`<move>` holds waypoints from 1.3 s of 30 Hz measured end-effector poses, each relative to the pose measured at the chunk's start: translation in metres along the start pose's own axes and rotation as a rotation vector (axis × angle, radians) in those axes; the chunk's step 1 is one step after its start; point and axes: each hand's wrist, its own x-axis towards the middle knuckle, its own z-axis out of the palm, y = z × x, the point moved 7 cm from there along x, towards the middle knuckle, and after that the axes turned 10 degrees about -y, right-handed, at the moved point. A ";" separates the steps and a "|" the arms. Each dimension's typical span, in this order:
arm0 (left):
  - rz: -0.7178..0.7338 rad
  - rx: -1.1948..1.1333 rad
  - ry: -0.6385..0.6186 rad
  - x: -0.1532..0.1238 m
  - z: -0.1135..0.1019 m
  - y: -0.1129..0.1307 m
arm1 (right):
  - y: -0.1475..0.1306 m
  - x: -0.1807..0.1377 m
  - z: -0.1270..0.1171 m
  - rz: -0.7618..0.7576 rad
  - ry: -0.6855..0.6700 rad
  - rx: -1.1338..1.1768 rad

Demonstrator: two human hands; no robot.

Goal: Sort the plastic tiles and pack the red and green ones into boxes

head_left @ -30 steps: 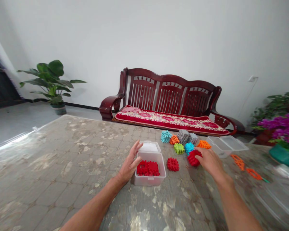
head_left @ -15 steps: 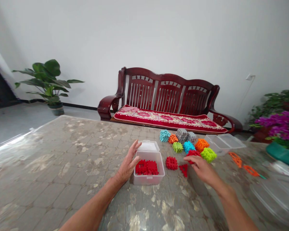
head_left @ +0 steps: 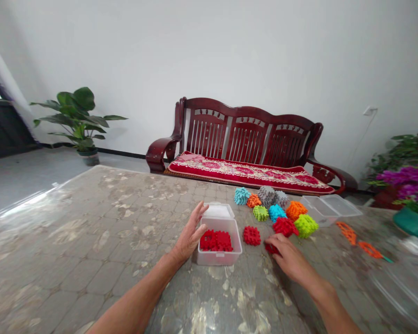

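Note:
A clear plastic box [head_left: 218, 259] with its lid folded back stands in front of me, holding red interlocking building pieces [head_left: 216, 241]. At its left side rests my left hand [head_left: 190, 234], fingers stretched out and thumb at the rim. To the right of the box lies a square red waffle-like building piece [head_left: 251, 235]. My right hand [head_left: 288, 254] has its fingers closed over a small red triangular building piece [head_left: 271, 249] on the table, partly hiding it. Just beyond that hand is a red block cluster [head_left: 285, 226].
Several assembled clusters stand behind, including a blue one [head_left: 277, 213] and a lime one [head_left: 305, 226]. Further right are another open clear box [head_left: 320, 212], orange scissor-like pieces [head_left: 369, 249] and a potted purple flower [head_left: 413, 183]. A wooden bench [head_left: 247, 134] stands beyond the table.
My right hand has come down and nearer to me, from beside the red cluster onto the triangular piece. The left hand stays beside the box. The view has shifted slightly left.

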 end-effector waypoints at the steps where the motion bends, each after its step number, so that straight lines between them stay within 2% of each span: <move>1: -0.001 0.000 0.000 0.000 0.000 0.000 | 0.001 -0.001 0.001 -0.018 -0.002 0.007; 3: -0.002 0.006 0.000 0.000 0.000 0.001 | 0.006 -0.004 0.001 -0.008 0.010 0.012; 7: 0.000 0.018 -0.009 0.000 0.000 0.000 | 0.018 -0.007 0.002 0.118 0.040 -0.065; 12: 0.007 0.026 -0.004 0.000 0.000 -0.001 | 0.020 -0.009 0.006 0.195 0.027 -0.189; 19: -0.003 0.017 -0.005 0.000 0.000 -0.001 | 0.006 -0.011 0.006 0.114 0.075 -0.114; 27: 0.003 0.026 0.000 0.001 -0.001 -0.002 | 0.012 0.004 0.009 0.165 0.018 -0.001; 32: -0.001 0.025 -0.002 0.001 0.000 -0.001 | 0.016 0.016 0.001 0.151 -0.067 0.050; 39: 0.007 0.007 -0.002 0.001 0.000 -0.002 | 0.014 0.017 -0.012 0.133 -0.027 0.159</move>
